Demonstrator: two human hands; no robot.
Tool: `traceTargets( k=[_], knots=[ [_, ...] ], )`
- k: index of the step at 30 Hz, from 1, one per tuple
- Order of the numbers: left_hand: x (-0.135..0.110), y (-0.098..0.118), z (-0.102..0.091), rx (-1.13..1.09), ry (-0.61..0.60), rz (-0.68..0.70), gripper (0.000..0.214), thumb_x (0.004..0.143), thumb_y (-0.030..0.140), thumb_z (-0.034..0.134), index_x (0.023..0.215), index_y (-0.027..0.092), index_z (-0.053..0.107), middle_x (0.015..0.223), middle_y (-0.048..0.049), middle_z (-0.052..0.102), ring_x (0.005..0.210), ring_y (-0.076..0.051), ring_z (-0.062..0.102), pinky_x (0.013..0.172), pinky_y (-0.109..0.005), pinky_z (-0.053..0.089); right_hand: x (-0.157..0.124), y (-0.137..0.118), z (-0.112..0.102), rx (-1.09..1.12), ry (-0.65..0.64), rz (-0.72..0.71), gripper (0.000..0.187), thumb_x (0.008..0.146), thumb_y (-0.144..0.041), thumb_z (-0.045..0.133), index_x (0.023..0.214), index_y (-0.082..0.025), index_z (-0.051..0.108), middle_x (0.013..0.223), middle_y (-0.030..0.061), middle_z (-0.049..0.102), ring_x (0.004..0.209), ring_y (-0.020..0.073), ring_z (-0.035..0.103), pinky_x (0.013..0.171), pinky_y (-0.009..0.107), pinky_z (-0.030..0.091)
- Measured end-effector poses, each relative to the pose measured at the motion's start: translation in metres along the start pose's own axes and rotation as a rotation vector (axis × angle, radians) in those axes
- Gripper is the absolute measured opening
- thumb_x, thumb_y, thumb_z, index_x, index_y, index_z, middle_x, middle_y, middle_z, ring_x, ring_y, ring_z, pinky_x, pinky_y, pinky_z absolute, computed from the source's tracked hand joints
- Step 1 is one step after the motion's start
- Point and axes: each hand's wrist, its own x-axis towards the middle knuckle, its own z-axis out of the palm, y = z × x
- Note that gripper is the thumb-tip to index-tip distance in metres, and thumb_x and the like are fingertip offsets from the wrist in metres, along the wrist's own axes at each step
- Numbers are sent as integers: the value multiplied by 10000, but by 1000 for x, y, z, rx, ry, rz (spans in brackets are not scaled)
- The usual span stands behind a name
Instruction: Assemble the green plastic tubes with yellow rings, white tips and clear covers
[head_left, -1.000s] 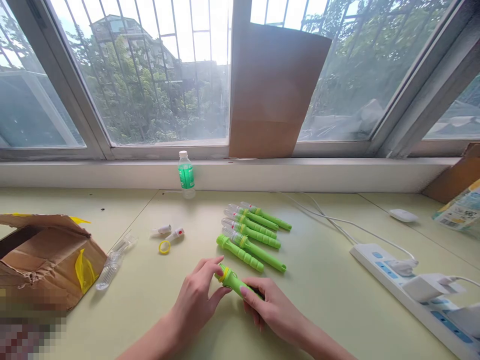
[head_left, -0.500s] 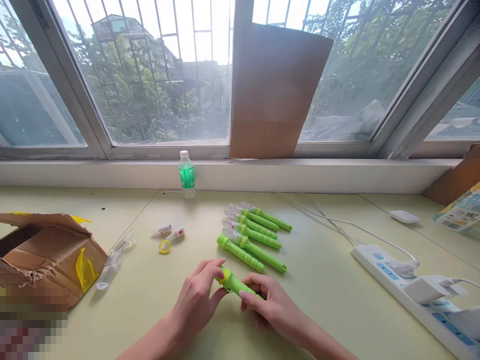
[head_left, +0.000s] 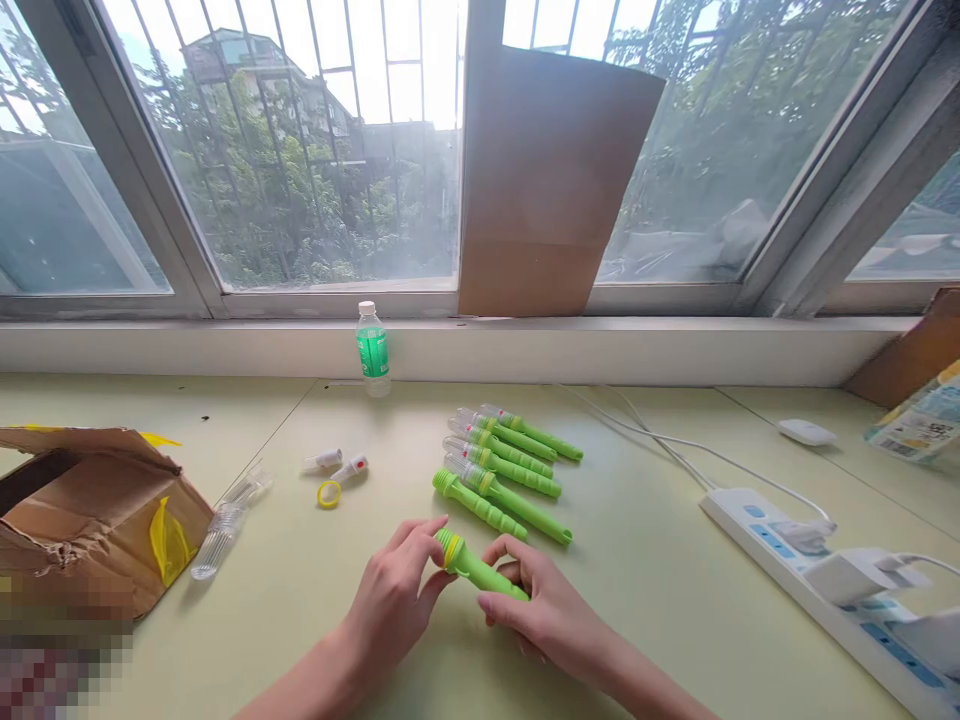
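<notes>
Both hands are on a green plastic tube-like handle (head_left: 478, 571) with a threaded top, held slanted low over the table. My left hand (head_left: 397, 580) pinches its upper end, thumb and fingers at the yellow ring (head_left: 451, 548) below the thread. Around the lower end closes my right hand (head_left: 551, 607), hiding part of it. Just beyond lies another green handle (head_left: 480, 505) without a clear cap. Behind that, several green handles with clear caps (head_left: 517, 490) rest in a slanted row. To the left are a loose yellow ring (head_left: 328, 494) and two small white-and-clear pieces (head_left: 349, 468).
Clear plastic caps (head_left: 229, 525) lie nested beside an open cardboard box (head_left: 112, 520) at left. A green-labelled bottle (head_left: 373, 350) stands by the window ledge. On the right are a power strip (head_left: 727, 508) with plugs and cables, and a white mouse-shaped object (head_left: 806, 432).
My right hand's index finger has lifted and its grip has shifted slightly on the green handle, leaving more of the handle visible. My left hand stays at the yellow ring.
</notes>
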Motion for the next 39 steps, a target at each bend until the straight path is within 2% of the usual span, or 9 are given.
traceTargets(
  k=[1,5,7,11,16,23,27,32,39],
  knots=[
    [0,0,0,-4,5,13,164,835,95,550,805,213,440,1085,-94,663,1077,-224,613,779,-337,559,0,0,0,-8,0,-20,212,812,-375,602,865,-184,527,675,-37,566,411,57,428,379,177,329],
    [0,1,0,-15,19,-24,147,836,129,562,842,215,444,1120,-105,643,1025,-218,630,759,-342,559,1,1,-1,-29,-17,-83,367,882,-498,479,769,-164,578,561,-44,454,456,95,466,416,198,351],
    [0,1,0,-9,14,-39,176,819,148,592,892,219,449,1125,-102,638,1003,-218,640,751,-344,563,0,0,0,-16,-12,-93,386,893,-512,454,777,-167,583,556,-47,437,456,100,465,418,203,356],
    [-1,0,1,-4,25,-41,225,825,178,597,984,224,445,1150,-104,630,1038,-221,635,791,-353,561,-1,-2,3,-31,25,-111,345,872,-493,509,839,-166,615,658,-27,507,452,83,450,419,206,350],
    [-1,0,1,-3,30,-41,200,846,135,555,1002,222,466,1182,-102,620,1086,-211,615,832,-343,551,-2,-2,6,-75,79,-132,308,863,-459,540,953,-184,646,689,-23,519,480,85,434,436,207,354],
    [0,2,1,-50,43,-103,137,839,106,548,910,218,513,1137,-82,648,1067,-207,626,828,-348,559,-3,0,6,-132,89,-136,306,872,-453,524,869,-169,637,618,-36,452,480,91,418,437,212,334],
    [0,3,2,-65,56,-66,116,851,99,516,832,213,517,1131,-87,657,1038,-212,637,791,-350,569,-4,-4,7,-123,71,-146,314,880,-454,506,868,-169,636,592,-42,426,475,90,400,437,214,319],
    [-4,-1,5,-85,65,-135,189,837,132,564,994,219,503,1120,-81,659,1039,-209,644,812,-352,568,-3,-4,7,-164,92,-153,317,873,-457,510,878,-174,652,633,-30,473,495,98,409,447,219,331],
    [-4,0,6,-93,76,-78,125,859,95,526,864,219,526,1134,-71,651,1053,-202,627,820,-350,554,-4,-2,7,-290,147,-229,273,889,-389,502,853,-169,660,699,-7,584,571,127,457,531,242,363]
  ],
)
